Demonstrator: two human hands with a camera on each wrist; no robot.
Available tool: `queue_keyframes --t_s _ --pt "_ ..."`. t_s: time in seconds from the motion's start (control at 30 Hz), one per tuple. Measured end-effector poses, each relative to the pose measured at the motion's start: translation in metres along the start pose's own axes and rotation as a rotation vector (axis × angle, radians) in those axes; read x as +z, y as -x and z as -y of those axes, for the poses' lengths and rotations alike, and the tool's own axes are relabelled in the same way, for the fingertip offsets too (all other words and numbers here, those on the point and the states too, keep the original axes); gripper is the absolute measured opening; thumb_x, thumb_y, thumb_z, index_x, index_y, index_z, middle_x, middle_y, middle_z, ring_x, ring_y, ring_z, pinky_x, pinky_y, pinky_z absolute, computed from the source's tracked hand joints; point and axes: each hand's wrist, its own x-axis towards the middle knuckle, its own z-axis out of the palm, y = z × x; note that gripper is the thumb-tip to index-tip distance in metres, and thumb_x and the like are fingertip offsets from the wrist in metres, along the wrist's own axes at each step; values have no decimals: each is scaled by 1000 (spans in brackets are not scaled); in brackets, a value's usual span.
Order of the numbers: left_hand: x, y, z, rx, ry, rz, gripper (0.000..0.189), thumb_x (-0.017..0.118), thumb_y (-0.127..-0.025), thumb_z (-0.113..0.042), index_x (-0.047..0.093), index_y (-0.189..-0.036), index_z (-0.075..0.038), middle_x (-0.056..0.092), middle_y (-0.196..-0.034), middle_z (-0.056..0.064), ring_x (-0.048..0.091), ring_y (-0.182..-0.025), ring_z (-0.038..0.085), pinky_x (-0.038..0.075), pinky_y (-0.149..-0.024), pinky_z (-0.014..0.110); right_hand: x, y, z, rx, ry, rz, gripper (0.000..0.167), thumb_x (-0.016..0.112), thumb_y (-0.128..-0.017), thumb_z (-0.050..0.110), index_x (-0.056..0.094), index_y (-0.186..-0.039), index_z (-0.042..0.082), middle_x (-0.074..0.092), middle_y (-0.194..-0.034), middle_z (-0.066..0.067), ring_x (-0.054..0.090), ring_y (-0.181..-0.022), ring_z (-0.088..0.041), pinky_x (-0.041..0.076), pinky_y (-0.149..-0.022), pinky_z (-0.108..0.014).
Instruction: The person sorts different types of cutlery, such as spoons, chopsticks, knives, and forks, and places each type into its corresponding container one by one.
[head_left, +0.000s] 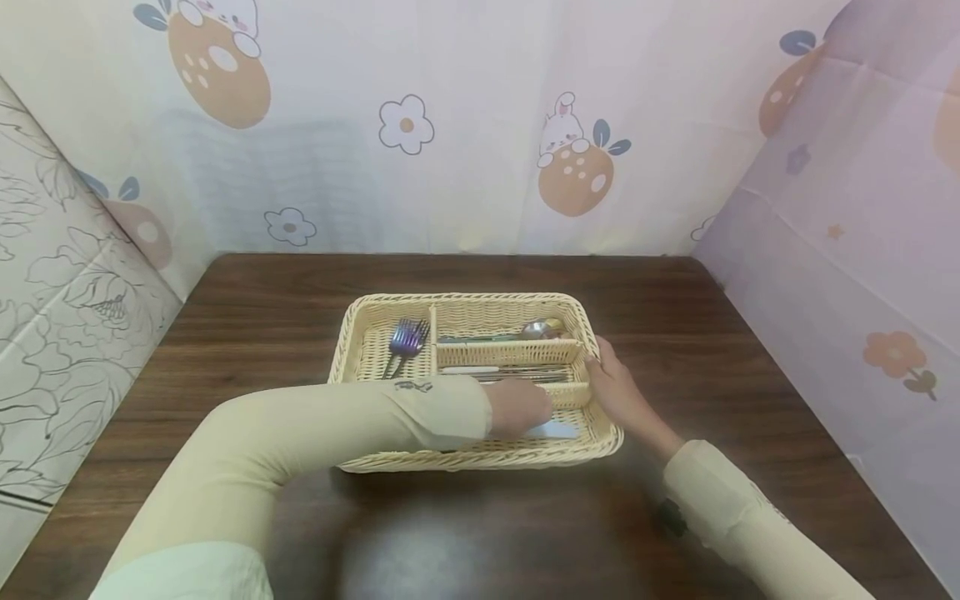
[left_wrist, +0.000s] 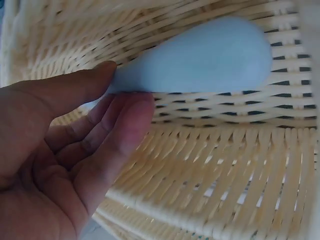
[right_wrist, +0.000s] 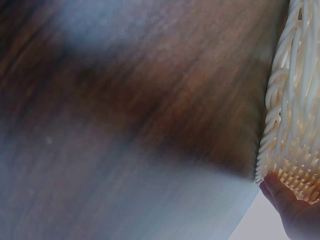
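A cream woven cutlery basket (head_left: 472, 458) with dividers sits on the table. My left hand (head_left: 519, 407) reaches into its near compartment, and its thumb and fingers pinch the narrow part of a pale blue utensil (left_wrist: 210, 57) with a broad, rounded end. That end lies close over the woven floor in the left wrist view. At the basket's right end my right hand (head_left: 618, 392) grips the side wall, with the thumb near the rim in the right wrist view.
Two purplish forks (head_left: 408, 336) lie in the left compartment. The far one holds spoons (head_left: 536, 330); thin metal cutlery and a white handle (head_left: 468, 369) fill the middle one. Dark wooden table (head_left: 262, 317) surrounds the basket, with patterned cloth walls (head_left: 465, 183) behind and at both sides.
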Motion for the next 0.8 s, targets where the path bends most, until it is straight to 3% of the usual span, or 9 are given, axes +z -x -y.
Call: queue_keyframes --t_s 0.33,0.47,0.57,0.7,0.8 --pt "10 -9 0 -47 23 27 9 60 -91 -12 66 -97 -14 64 -89 -3 58 -78 9 47 -71 20 1 -2 1 9 -3 2 50 26 -104 24 14 -150 7 40 -136 -33 54 -111 -43 50 -83 -47" --pt "5 -1 5 -49 72 -25 4 64 -87 -10 64 -91 -12 61 -84 -3 54 -74 9 45 -68 20 2 -3 1 12 10 6 50 26 -104 24 13 -150 6 38 -138 -33 51 -116 -44 47 -88 -49" --pt "-7 19 11 -39 105 -104 5 68 -86 -12 63 -85 -11 58 -78 -4 52 -71 10 45 -66 21 2 -5 1 13 7 12 51 25 -104 24 12 -150 6 36 -140 -32 49 -119 -43 42 -93 -51" --pt "-20 59 26 -86 170 -245 13 67 -89 -23 63 -86 -10 60 -77 -3 56 -71 12 47 -65 24 -1 -6 -1 37 -10 38 54 26 -104 29 9 -151 9 34 -141 -32 48 -118 -45 42 -93 -53" --pt "-15 94 40 -164 196 -368 31 61 -92 -36 64 -106 -8 65 -101 3 61 -94 19 49 -83 33 -7 -3 4 38 80 73 63 26 -104 37 -4 -152 9 19 -149 -32 32 -130 -47 29 -102 -58"
